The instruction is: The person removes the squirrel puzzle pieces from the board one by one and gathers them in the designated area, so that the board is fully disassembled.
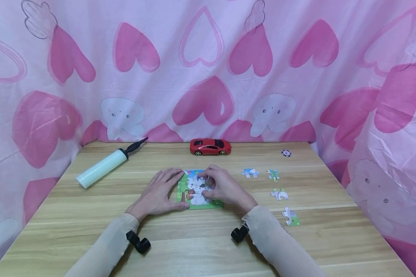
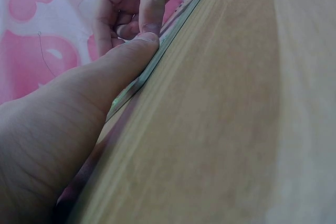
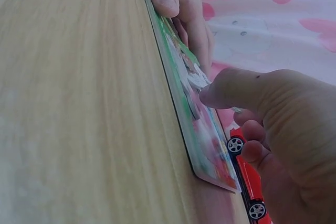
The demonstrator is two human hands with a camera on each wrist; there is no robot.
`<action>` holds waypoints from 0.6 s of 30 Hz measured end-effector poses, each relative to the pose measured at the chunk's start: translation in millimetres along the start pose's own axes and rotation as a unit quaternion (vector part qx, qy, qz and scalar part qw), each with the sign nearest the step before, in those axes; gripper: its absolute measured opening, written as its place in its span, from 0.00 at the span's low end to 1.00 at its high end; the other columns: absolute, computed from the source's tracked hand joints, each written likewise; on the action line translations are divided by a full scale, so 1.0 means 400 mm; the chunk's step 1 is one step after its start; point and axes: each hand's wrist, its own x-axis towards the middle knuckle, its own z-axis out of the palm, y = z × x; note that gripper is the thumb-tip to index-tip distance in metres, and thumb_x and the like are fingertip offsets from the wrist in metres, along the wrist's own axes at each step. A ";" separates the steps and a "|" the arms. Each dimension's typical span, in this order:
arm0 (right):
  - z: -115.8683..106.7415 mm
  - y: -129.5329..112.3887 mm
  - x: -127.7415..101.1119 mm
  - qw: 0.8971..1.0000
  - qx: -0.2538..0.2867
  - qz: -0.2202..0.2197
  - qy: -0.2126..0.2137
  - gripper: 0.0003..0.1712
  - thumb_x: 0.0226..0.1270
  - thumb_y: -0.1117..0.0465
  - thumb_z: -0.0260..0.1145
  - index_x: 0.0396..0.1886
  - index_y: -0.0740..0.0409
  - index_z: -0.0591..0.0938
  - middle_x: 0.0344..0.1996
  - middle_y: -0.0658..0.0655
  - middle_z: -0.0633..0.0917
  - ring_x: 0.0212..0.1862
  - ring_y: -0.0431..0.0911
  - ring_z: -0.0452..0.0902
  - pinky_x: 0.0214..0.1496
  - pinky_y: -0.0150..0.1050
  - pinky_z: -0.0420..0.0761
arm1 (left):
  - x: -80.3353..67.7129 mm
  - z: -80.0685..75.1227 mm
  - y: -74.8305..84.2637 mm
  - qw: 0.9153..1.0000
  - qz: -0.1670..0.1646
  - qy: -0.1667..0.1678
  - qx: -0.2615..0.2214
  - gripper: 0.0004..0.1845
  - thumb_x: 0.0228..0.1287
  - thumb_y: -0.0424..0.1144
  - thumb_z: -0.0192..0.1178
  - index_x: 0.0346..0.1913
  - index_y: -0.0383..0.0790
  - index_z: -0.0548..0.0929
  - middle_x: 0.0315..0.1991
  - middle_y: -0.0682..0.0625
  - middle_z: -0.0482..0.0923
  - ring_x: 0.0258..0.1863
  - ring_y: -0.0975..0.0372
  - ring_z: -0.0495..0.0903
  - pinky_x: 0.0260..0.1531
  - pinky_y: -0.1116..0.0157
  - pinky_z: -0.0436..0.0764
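A jigsaw puzzle board (image 1: 194, 204) with a green border and a white cartoon animal lies flat on the table. My left hand (image 1: 159, 194) rests along its left side, fingers extended to the top corner and thumb on the lower edge. My right hand (image 1: 225, 188) is over the right half of the board. Its thumb and fingers pinch a whitish puzzle piece (image 3: 197, 78), which looks slightly tilted above the picture in the right wrist view. The hand hides most of the board's right side. In the left wrist view, the left thumb (image 2: 126, 59) presses the board's edge.
Loose puzzle pieces lie to the right: a blue one (image 1: 250, 173), a green one (image 1: 273, 175), a white one (image 1: 280, 194) and a grey-green one (image 1: 291, 216). Behind are a red toy car (image 1: 210, 147), a hand pump (image 1: 104, 167) and a round chip (image 1: 286, 153).
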 end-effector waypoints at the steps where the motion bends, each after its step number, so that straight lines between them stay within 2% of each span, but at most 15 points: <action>1: 0.000 0.001 0.000 1.000 0.001 -0.001 0.001 0.32 0.66 0.60 0.86 0.70 0.50 0.88 0.47 0.50 0.82 0.46 0.43 0.77 0.45 0.35 0.85 | 0.000 0.000 0.000 1.000 0.000 -0.001 0.001 0.66 0.56 0.85 0.66 0.89 0.48 0.65 0.87 0.48 0.61 0.87 0.46 0.57 0.89 0.36 0.48; 8: 0.000 0.000 -0.002 1.000 0.013 -0.011 0.004 0.31 0.67 0.61 0.85 0.70 0.50 0.88 0.47 0.50 0.82 0.46 0.45 0.78 0.44 0.34 0.84 | -0.003 0.000 -0.001 1.000 0.008 -0.007 0.009 0.65 0.59 0.84 0.65 0.90 0.47 0.63 0.88 0.47 0.59 0.88 0.45 0.54 0.89 0.35 0.47; 18: 0.004 0.003 -0.004 1.000 0.005 0.021 -0.023 0.32 0.71 0.57 0.83 0.74 0.51 0.86 0.46 0.50 0.80 0.46 0.45 0.76 0.41 0.34 0.80 | -0.005 -0.001 0.001 1.000 0.008 -0.013 0.007 0.64 0.60 0.83 0.65 0.90 0.47 0.62 0.89 0.48 0.58 0.89 0.45 0.52 0.89 0.36 0.45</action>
